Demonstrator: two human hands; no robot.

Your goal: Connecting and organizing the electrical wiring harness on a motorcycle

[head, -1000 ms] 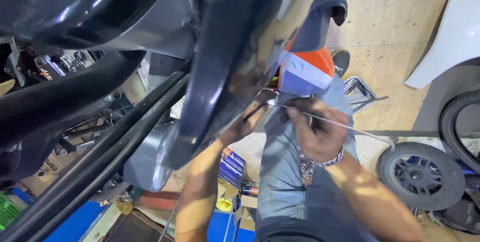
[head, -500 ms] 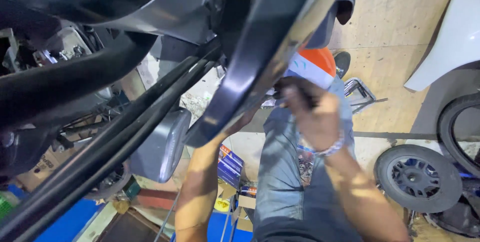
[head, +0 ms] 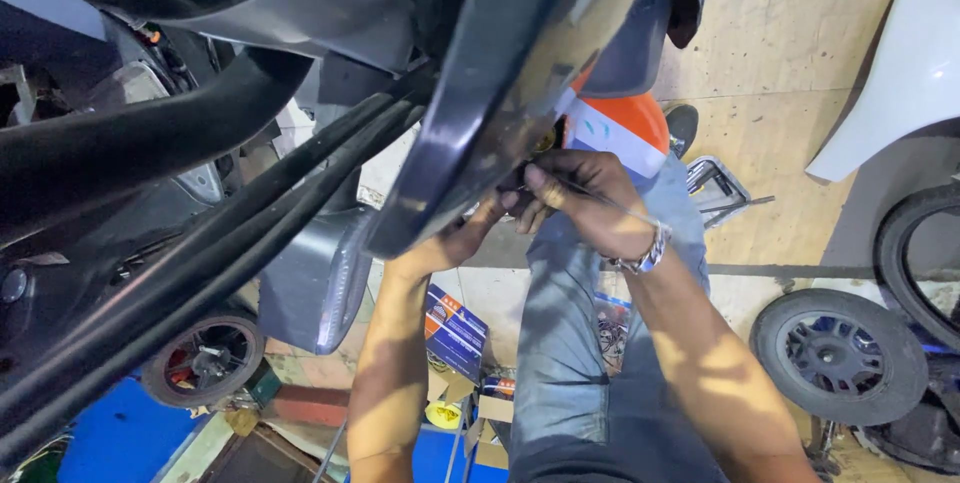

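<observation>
Under the black scooter panel's lower edge, right hand pinches a thin metal rod; left hand presses the panel, its grip hidden.

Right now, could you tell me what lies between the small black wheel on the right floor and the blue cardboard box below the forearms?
In the head view, the person's grey-trousered leg and right forearm lie between the small black wheel and the blue cardboard box.

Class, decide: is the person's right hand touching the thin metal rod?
Touching. The head view shows the right hand with its fingers closed round the thin metal rod.
</observation>
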